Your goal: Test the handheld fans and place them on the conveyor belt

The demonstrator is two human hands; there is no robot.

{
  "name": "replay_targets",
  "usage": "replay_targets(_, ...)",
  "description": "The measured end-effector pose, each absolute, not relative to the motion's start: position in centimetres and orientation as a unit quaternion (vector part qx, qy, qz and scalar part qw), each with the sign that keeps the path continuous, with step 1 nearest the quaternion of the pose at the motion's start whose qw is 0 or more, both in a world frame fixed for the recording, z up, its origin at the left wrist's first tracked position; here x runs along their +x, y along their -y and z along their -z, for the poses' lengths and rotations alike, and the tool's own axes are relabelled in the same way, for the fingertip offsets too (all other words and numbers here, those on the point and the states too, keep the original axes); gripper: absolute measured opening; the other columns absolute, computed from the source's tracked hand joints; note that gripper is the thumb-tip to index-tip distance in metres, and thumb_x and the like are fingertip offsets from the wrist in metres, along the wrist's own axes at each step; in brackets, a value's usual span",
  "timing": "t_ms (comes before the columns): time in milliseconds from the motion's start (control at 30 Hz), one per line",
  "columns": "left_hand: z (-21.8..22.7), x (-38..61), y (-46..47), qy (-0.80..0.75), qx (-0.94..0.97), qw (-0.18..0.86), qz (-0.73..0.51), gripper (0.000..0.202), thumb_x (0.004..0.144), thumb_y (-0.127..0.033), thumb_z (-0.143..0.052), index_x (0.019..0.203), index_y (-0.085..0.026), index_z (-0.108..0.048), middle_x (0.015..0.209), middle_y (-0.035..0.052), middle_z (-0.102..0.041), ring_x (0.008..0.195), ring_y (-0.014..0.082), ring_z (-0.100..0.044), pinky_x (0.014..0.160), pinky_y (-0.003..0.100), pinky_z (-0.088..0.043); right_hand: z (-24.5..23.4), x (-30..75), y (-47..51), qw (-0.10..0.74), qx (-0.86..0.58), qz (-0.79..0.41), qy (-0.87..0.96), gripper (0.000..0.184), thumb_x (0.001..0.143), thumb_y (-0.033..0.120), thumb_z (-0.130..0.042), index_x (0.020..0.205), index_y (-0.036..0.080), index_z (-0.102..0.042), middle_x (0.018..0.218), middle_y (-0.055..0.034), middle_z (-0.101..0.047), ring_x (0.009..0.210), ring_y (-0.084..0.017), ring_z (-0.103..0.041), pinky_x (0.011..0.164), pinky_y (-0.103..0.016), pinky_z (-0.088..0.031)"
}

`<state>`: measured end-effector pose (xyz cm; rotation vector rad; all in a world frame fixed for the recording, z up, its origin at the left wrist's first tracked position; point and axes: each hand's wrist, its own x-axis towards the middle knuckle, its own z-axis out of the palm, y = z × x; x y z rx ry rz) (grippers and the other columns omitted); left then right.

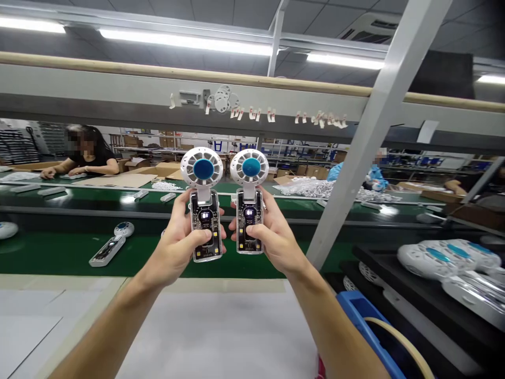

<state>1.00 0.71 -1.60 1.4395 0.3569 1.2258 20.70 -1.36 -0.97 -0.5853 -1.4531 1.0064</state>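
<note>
I hold two small hand-held fans upright in front of me, side by side. My left hand grips the clear handle of the left fan, thumb on its front. My right hand grips the right fan the same way. Each fan has a round white head with a blue hub and a see-through handle with lit white lights and a small display. The two fans nearly touch.
A green conveyor belt runs across, carrying another fan. A slanted grey frame post stands at right. Black trays at right hold several white fans. A blue bin sits below. Other people work across the far belt.
</note>
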Motion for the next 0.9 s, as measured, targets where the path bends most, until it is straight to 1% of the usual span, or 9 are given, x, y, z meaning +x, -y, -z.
replay_targets(100, 1.7, 1.2, -0.7, -0.149, 0.61, 0.569, -0.531, 0.076, 0.086, -0.018, -0.067, 0.146, -0.033, -0.022, 0.118, 0.007, -0.062, 0.086, 0.0213, -0.071, 0.07, 0.042, -0.066, 0.9, 20.7, 1.5, 0.603, -0.246, -0.442, 0.617, 0.08, 0.079, 0.014, -0.062, 0.148, 0.029, -0.025, 0.121, -0.0051, -0.061, 0.087, -0.017, -0.067, 0.071, -0.033, -0.061)
replay_targets(167, 1.6, 1.3, -0.5, -0.142, 0.604, 0.571, -0.537, 0.078, 0.085, -0.019, -0.068, 0.146, -0.032, -0.021, 0.118, 0.0069, -0.061, 0.087, 0.0212, -0.07, 0.069, 0.041, -0.066, 0.9, 20.9, 1.6, 0.6, -0.244, -0.454, 0.612, 0.082, 0.08, 0.015, -0.063, 0.15, 0.03, -0.024, 0.12, -0.0047, -0.063, 0.086, -0.017, -0.067, 0.071, -0.033, -0.061)
replay_targets(267, 1.3, 1.3, -0.2, -0.138, 0.599, 0.58, -0.535, 0.083, 0.079, -0.016, -0.072, 0.144, -0.03, -0.021, 0.115, 0.0061, -0.063, 0.086, 0.021, -0.071, 0.068, 0.037, -0.065, 0.9, 21.1, 1.6, 0.582, -0.248, -0.473, 0.613, 0.087, 0.077, 0.013, -0.063, 0.152, 0.029, -0.021, 0.109, -0.0029, -0.068, 0.081, -0.017, -0.069, 0.071, -0.033, -0.06)
replay_targets(333, 1.1, 1.2, -0.1, -0.138, 0.597, 0.586, -0.53, 0.087, 0.076, -0.013, -0.073, 0.143, -0.029, -0.02, 0.112, 0.0057, -0.064, 0.08, 0.0205, -0.072, 0.066, 0.035, -0.064, 0.8, 21.2, 1.7, 0.575, -0.255, -0.47, 0.619, 0.092, 0.074, 0.011, -0.063, 0.153, 0.028, -0.019, 0.101, -0.0013, -0.07, 0.077, -0.017, -0.069, 0.07, -0.033, -0.059)
replay_targets(400, 1.0, 1.1, -0.1, -0.14, 0.597, 0.593, -0.522, 0.089, 0.075, -0.013, -0.073, 0.143, -0.029, -0.018, 0.109, 0.0047, -0.065, 0.075, 0.0202, -0.072, 0.065, 0.035, -0.063, 0.6, 21.1, 2.0, 0.579, -0.263, -0.458, 0.621, 0.094, 0.072, 0.01, -0.063, 0.153, 0.027, -0.019, 0.096, -0.0002, -0.07, 0.077, -0.017, -0.069, 0.068, -0.031, -0.058)
replay_targets(567, 0.8, 1.1, -0.1, -0.143, 0.589, 0.605, -0.516, 0.082, 0.08, -0.02, -0.072, 0.143, -0.028, -0.02, 0.102, 0.0034, -0.067, 0.07, 0.0194, -0.072, 0.062, 0.032, -0.061, 0.1, 20.7, 2.6, 0.583, -0.277, -0.461, 0.609, 0.083, 0.078, 0.017, -0.066, 0.151, 0.026, -0.026, 0.096, -0.0005, -0.069, 0.074, -0.016, -0.069, 0.066, -0.031, -0.059)
replay_targets(700, 0.8, 1.3, -0.1, -0.145, 0.576, 0.61, -0.525, 0.081, 0.079, -0.021, -0.073, 0.141, -0.027, -0.022, 0.096, 0.0026, -0.068, 0.068, 0.0201, -0.072, 0.061, 0.034, -0.062, 0.2, 20.7, 2.6, 0.585, -0.279, -0.467, 0.601, 0.086, 0.078, 0.018, -0.068, 0.152, 0.026, -0.024, 0.097, -0.0007, -0.07, 0.073, -0.017, -0.069, 0.064, -0.03, -0.059)
replay_targets(800, 0.8, 1.4, -0.1, -0.144, 0.566, 0.613, -0.532, 0.08, 0.078, -0.022, -0.074, 0.14, -0.026, -0.024, 0.1, 0.0037, -0.068, 0.068, 0.0198, -0.073, 0.063, 0.036, -0.062, 0.3, 20.8, 2.3, 0.57, -0.283, -0.477, 0.606, 0.088, 0.079, 0.019, -0.067, 0.154, 0.024, -0.02, 0.091, -0.0007, -0.071, 0.071, -0.017, -0.069, 0.065, -0.03, -0.059)
replay_targets(900, 0.8, 1.3, -0.2, -0.139, 0.57, 0.612, -0.53, 0.079, 0.079, -0.022, -0.074, 0.139, -0.027, -0.024, 0.105, 0.005, -0.068, 0.07, 0.0205, -0.073, 0.065, 0.036, -0.063, 0.2, 20.9, 2.3, 0.571, -0.286, -0.478, 0.604, 0.087, 0.079, 0.02, -0.068, 0.153, 0.024, -0.021, 0.091, -0.0008, -0.071, 0.071, -0.017, -0.069, 0.063, -0.029, -0.059)
